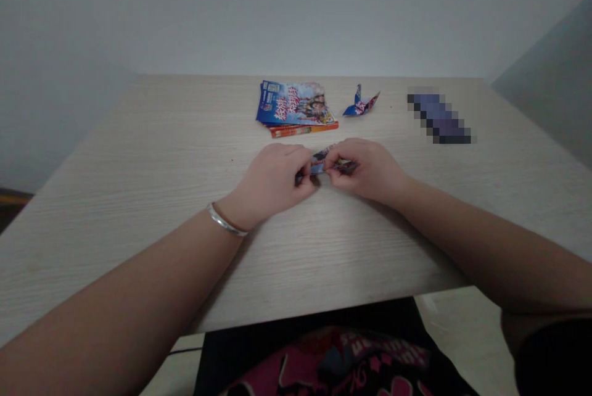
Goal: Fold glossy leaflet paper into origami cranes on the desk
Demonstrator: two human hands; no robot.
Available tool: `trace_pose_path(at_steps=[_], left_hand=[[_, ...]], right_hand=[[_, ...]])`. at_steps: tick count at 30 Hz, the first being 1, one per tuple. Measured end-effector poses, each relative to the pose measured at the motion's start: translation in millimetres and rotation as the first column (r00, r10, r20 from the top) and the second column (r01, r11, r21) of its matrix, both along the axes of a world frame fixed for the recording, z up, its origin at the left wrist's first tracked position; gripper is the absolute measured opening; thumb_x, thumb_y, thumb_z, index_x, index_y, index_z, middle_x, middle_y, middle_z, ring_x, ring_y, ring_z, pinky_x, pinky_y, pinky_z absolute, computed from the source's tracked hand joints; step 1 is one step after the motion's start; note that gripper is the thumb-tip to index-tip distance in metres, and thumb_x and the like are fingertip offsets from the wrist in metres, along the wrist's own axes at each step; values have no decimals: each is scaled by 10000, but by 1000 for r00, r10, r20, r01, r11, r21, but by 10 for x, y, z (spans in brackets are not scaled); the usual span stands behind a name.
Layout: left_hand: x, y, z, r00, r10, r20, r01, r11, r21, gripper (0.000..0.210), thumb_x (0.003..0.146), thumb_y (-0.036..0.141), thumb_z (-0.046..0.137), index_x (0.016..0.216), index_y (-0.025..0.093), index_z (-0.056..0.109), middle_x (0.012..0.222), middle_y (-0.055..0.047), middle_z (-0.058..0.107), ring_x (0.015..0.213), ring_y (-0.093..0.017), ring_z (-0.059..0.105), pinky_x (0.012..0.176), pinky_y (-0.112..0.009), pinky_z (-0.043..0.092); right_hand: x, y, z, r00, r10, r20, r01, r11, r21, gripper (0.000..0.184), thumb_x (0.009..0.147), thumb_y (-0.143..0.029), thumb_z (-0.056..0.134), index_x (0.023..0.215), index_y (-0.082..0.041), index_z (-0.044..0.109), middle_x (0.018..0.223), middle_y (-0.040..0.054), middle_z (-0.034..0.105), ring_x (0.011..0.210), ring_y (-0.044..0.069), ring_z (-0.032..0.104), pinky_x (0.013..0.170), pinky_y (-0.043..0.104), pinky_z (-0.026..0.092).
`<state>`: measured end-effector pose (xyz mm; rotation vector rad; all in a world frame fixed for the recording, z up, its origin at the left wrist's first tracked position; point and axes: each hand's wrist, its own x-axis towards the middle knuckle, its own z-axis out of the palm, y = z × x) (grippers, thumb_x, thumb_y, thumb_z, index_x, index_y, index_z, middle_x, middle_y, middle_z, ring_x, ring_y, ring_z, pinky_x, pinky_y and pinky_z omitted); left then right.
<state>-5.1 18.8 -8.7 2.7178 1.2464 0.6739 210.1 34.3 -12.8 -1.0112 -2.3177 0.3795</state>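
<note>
Between my two hands is a small piece of folded printed paper (318, 168), coloured blue, white and dark. My left hand (282, 175) pinches its left end, thumb below and fingers curled. My right hand (363, 168) grips the other end between thumb and forefinger. Much of the paper is hidden behind my fingers, so its full shape cannot be made out. Both hands are close together, low over the table. Behind them, a folded paper crane (361, 103) in blue, white and red stands on the tabletop.
A stack of printed leaflets (296, 103), blue with an orange edge below, lies at the back of the pale wooden table (161, 155). A dark blurred-out rectangular object (439, 117) lies at the back right. A white wall (296, 13) borders the far edge.
</note>
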Motion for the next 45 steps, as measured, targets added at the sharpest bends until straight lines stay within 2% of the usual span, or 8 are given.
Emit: trace_pose_path(at_steps=[8, 23, 31, 35, 37, 40, 42, 45], left_hand=[[-97, 74, -43, 1000, -5, -2, 5, 1000, -4, 68, 739, 226, 536, 712, 198, 591, 697, -35, 624, 789, -244, 612, 829, -421, 447], [-210, 114, 45, 993, 28, -112, -37, 996, -77, 69, 681, 203, 584, 626, 215, 543, 613, 5, 598, 629, -177, 536, 775, -363, 444], [-318, 167, 49, 974, 75, -213, -89, 994, -58, 66, 696, 222, 567, 634, 210, 583, 631, -23, 623, 643, -203, 582, 735, -353, 452], [-354, 175, 10, 990, 115, -77, -119, 991, -61, 186, 827, 243, 523, 850, 173, 694, 862, -91, 721, 820, -255, 668, 777, -380, 521], [-351, 183, -34, 1000, 14, -27, -15, 998, -56, 311, 922, 281, 487, 1088, 155, 718, 1105, -126, 743, 1042, -285, 680, 948, -435, 533], [-335, 207, -108, 980, -181, -81, 175, 982, -72, 446, 1002, 297, 436, 1392, 183, 619, 1455, -121, 622, 1343, -282, 565, 1167, -481, 421], [-326, 222, -142, 957, -249, -146, 238, 967, -92, 462, 1016, 284, 419, 1434, 195, 594, 1529, -94, 568, 1430, -280, 492, 1222, -484, 361], [-316, 221, -147, 944, -258, -207, 241, 965, -104, 424, 1023, 323, 445, 1379, 199, 640, 1452, -73, 639, 1407, -281, 511, 1223, -474, 361]], right_hand=[[99, 8, 24, 997, -25, -78, 19, 997, -71, 116, 742, -214, 595, 776, -189, 703, 788, 25, 744, 708, 164, 661, 649, 277, 452], [299, 66, 92, 981, -97, -167, 60, 975, -213, 60, 711, -205, 611, 705, -203, 670, 708, 7, 705, 622, 135, 593, 596, 274, 471], [458, 170, 43, 970, -129, -204, 87, 975, -204, 37, 736, -233, 643, 717, -207, 661, 698, 4, 683, 625, 137, 579, 594, 283, 459], [495, 238, -53, 986, -45, -161, 10, 977, -211, 88, 794, -278, 656, 795, -210, 713, 793, 23, 749, 691, 157, 645, 649, 298, 506], [474, 256, -104, 989, 53, -135, -80, 976, -201, 122, 833, -309, 660, 854, -219, 740, 889, 39, 784, 790, 181, 696, 731, 328, 545], [439, 282, -150, 969, 220, -112, -234, 963, -136, 127, 867, -327, 677, 881, -238, 767, 999, 53, 804, 949, 199, 725, 893, 379, 557], [440, 308, -158, 950, 299, -89, -308, 945, -106, 119, 881, -316, 680, 869, -249, 778, 1042, 48, 808, 1016, 196, 723, 966, 395, 542], [484, 356, -152, 945, 327, -24, -328, 941, -87, 110, 873, -300, 682, 858, -263, 785, 1071, 31, 807, 1071, 201, 715, 1009, 411, 526]])
